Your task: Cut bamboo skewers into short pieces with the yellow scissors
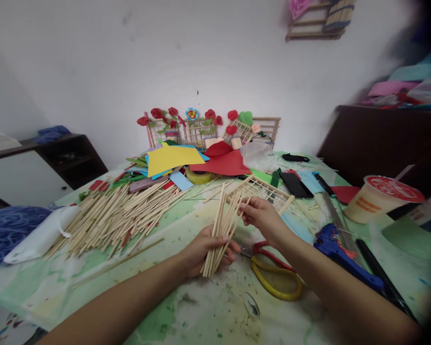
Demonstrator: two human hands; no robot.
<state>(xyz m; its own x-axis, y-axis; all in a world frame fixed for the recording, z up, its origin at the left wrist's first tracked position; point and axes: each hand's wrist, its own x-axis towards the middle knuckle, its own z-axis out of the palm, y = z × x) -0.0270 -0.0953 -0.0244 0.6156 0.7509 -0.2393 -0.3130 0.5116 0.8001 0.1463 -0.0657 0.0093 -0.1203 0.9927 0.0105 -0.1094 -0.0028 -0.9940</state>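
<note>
Well, left hand (197, 251) holds wooden sticks (220, 225), right hand (261, 214) pinching 1

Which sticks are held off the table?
The small fanned bunch in the left hand, with the right hand at its upper ends. The big pile and lone stick in front lie on the table.

Bare hands (198, 250); forearms (129, 293) bare, slender, narrowing toward wrists (181, 264).

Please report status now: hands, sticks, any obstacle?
Left hand gripping bundled sticks. Right hand at their upper ends. Possibly in the way: scissors, close by.
</note>
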